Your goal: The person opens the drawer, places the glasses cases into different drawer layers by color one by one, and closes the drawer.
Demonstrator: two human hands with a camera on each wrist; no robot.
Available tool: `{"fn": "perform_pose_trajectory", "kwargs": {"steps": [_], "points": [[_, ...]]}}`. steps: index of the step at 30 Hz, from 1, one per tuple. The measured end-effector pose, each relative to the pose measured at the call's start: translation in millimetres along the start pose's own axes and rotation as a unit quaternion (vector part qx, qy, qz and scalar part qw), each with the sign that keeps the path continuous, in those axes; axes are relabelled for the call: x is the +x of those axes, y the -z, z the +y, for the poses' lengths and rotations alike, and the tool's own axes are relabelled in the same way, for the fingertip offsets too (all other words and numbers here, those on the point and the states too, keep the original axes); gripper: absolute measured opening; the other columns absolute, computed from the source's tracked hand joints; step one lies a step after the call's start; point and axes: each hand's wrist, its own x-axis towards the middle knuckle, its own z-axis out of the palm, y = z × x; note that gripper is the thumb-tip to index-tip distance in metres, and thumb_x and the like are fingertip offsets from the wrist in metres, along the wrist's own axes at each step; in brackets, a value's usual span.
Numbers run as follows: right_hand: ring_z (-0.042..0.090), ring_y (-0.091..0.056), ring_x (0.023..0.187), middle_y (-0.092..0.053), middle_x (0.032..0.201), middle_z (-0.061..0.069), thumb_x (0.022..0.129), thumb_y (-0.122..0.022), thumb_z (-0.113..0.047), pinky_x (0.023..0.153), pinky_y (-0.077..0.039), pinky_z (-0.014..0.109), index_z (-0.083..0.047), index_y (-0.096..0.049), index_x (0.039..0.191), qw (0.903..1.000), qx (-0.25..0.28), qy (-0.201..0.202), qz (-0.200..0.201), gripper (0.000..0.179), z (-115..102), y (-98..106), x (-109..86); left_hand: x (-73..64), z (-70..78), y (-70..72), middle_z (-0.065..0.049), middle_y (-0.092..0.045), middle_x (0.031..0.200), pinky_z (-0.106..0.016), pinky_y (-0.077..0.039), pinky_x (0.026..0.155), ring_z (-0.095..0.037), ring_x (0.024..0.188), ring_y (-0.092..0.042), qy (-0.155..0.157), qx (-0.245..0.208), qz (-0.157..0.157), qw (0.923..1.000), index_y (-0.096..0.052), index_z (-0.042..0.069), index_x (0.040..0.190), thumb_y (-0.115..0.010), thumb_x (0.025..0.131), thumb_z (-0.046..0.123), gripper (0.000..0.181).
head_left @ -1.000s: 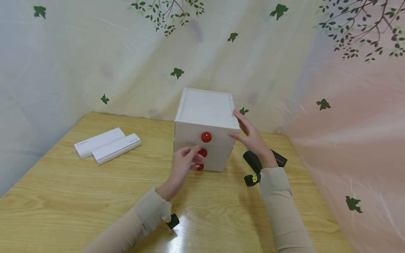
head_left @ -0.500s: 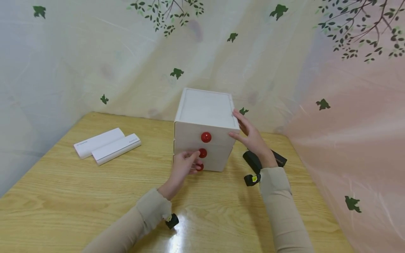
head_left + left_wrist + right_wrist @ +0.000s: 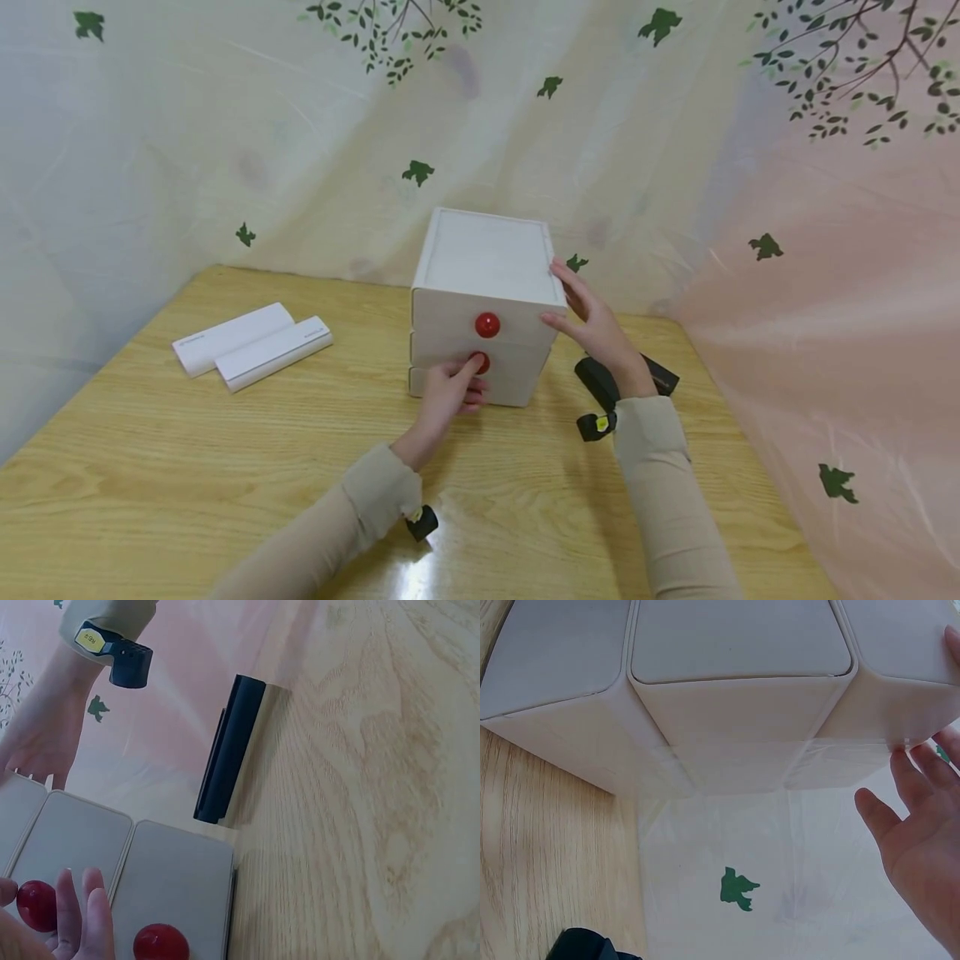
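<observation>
A white box of three stacked drawers (image 3: 487, 258) stands on the wooden table, each drawer front bearing a round red knob. My left hand (image 3: 441, 396) is at the middle knob (image 3: 36, 906), its thumb on one side and fingers on the other, pinching it. The top knob (image 3: 487, 325) is untouched above. In the head view the fingers mostly cover the bottom knob (image 3: 161, 943), which the left wrist view shows apart from them. My right hand (image 3: 606, 337) rests against the box's upper right edge, fingers extended along the side and thumb at the front.
Two white oblong cases (image 3: 277, 352) lie side by side at the left of the table (image 3: 150, 467). Dark oblong cases (image 3: 232, 750) lie to the right of the box, partly behind my right wrist. A leaf-printed curtain (image 3: 337, 167) hangs behind.
My left hand has shifted right, closer to the drawer fronts, and its thumb and fingers have come round the middle knob. My right hand and the box stay put.
</observation>
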Motion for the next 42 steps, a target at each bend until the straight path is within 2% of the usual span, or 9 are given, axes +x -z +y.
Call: {"fn": "perform_pose_trajectory", "kwargs": {"steps": [5,12,21,33,42], "points": [[0.021,-0.015,0.151,-0.011,0.164,-0.007,0.094,-0.063,-0.015,0.122,-0.016,0.05,-0.023,-0.024,0.155,1.0,0.001,-0.007,-0.002,0.073,-3,0,0.2,0.1,-3.0,-2.8,-0.009,-0.071,0.073,-0.021,-0.055,0.052,-0.01,0.056,-0.065,-0.013,-0.027,0.004,0.9996,-0.065,-0.01,0.104,-0.059,0.097,0.029,0.04],[0.03,-0.013,0.151,-0.009,0.165,0.006,0.093,-0.064,-0.012,0.121,-0.015,0.055,-0.009,-0.02,0.155,0.9998,0.014,-0.01,-0.01,0.075,-26,-1,-5.1,-2.0,-5.5,-4.7,-0.003,-0.069,0.069,-0.021,-0.055,0.053,-0.009,0.055,-0.064,-0.022,-0.038,0.011,0.999,-0.063,-0.01,0.105,-0.057,0.098,0.027,0.038],[0.019,-0.015,0.151,-0.011,0.164,-0.01,0.093,-0.064,-0.016,0.122,-0.017,0.049,-0.024,-0.023,0.155,0.9999,0.012,0.0,-0.003,0.074,-1,-1,0.9,-7.1,-6.7,-3.7,0.003,-0.066,0.065,-0.019,-0.054,0.052,-0.007,0.055,-0.063,-0.02,-0.05,0.001,0.9986,-0.061,-0.011,0.105,-0.055,0.098,0.025,0.037],[0.02,-0.016,0.151,-0.012,0.164,-0.009,0.093,-0.064,-0.017,0.122,-0.017,0.051,-0.024,-0.025,0.154,0.9999,0.015,0.004,0.0,0.073,3,0,1.5,-18.8,-7.6,-3.7,0.002,-0.066,0.064,-0.019,-0.055,0.052,-0.007,0.055,-0.064,-0.001,-0.075,-0.005,0.9972,-0.06,-0.013,0.105,-0.055,0.099,0.022,0.036],[0.021,-0.016,0.151,-0.013,0.164,-0.009,0.093,-0.065,-0.019,0.122,-0.017,0.051,-0.023,-0.026,0.154,0.9999,0.015,0.007,0.001,0.072,3,0,0.1,-30.3,-9.8,-0.5,0.002,-0.071,0.07,-0.023,-0.058,0.058,-0.007,0.06,-0.067,-0.003,-0.06,-0.018,0.998,-0.059,-0.013,0.108,-0.055,0.099,0.025,0.039]]}}
